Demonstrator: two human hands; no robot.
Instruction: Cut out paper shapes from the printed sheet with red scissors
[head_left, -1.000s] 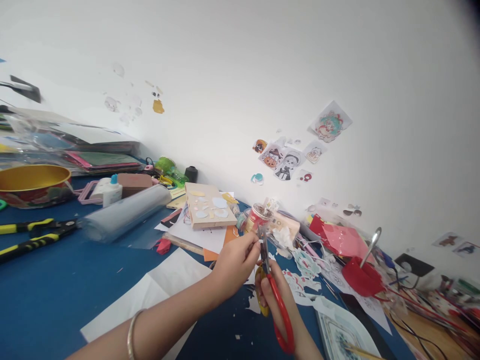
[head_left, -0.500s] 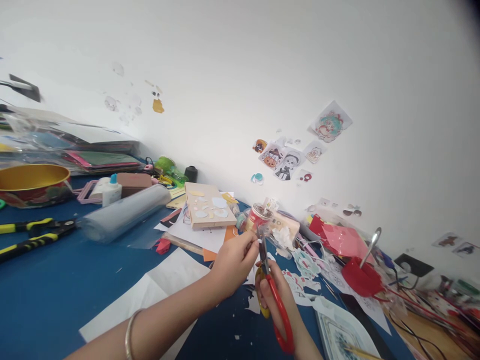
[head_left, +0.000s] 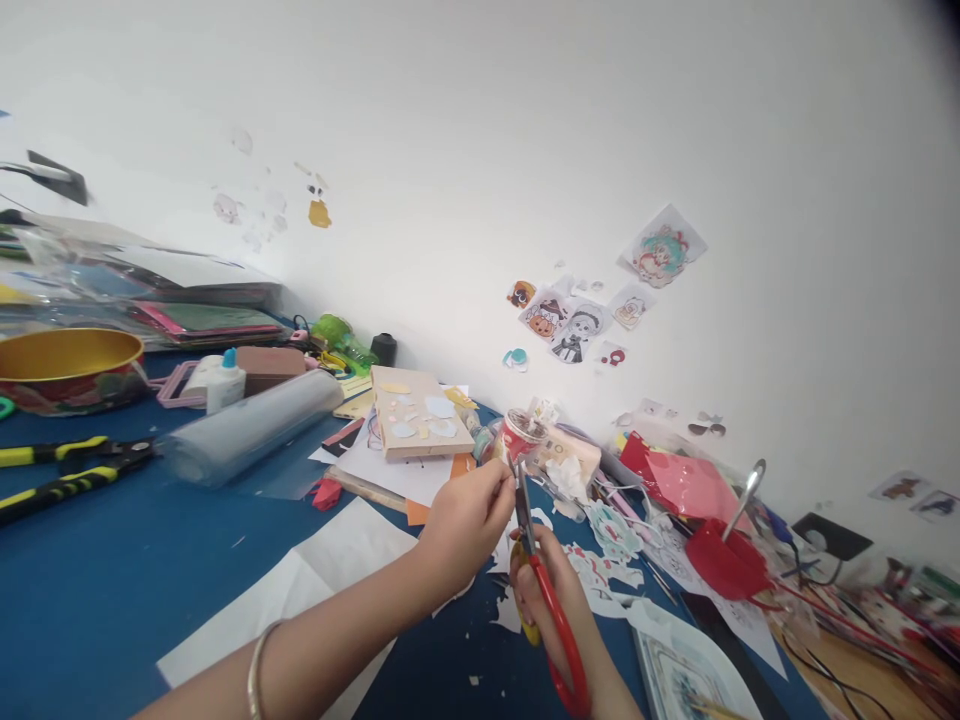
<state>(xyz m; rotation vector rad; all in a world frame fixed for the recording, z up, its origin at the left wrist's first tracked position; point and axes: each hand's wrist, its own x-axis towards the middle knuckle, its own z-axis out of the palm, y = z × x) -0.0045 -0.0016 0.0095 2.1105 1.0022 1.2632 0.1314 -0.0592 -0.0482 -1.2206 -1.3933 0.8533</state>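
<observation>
My right hand (head_left: 553,585) grips a pair of scissors with red and yellow handles (head_left: 559,640), one finger through a loop. The blades point away from me, with their tips slightly apart. My left hand (head_left: 469,515) is closed in a pinch just left of the blades. A small piece of white paper is in its fingertips, almost fully hidden now. Below my hands, paper scraps (head_left: 508,608) lie on the blue table. A large creased white sheet (head_left: 300,580) lies under my left forearm.
A wooden board (head_left: 420,425) holds small cut-outs. Left are a clear plastic roll (head_left: 251,428), a glue bottle (head_left: 225,385), yellow-black pliers (head_left: 90,465) and a gold-lined tin (head_left: 71,365). Right are a red can (head_left: 523,432), sticker sheets (head_left: 611,530) and a white tray (head_left: 694,655).
The scissor blades have parted a little at the tips. The white paper at my left fingertips shows less than before. Both hands stay nearly in place, and the view has shifted slightly.
</observation>
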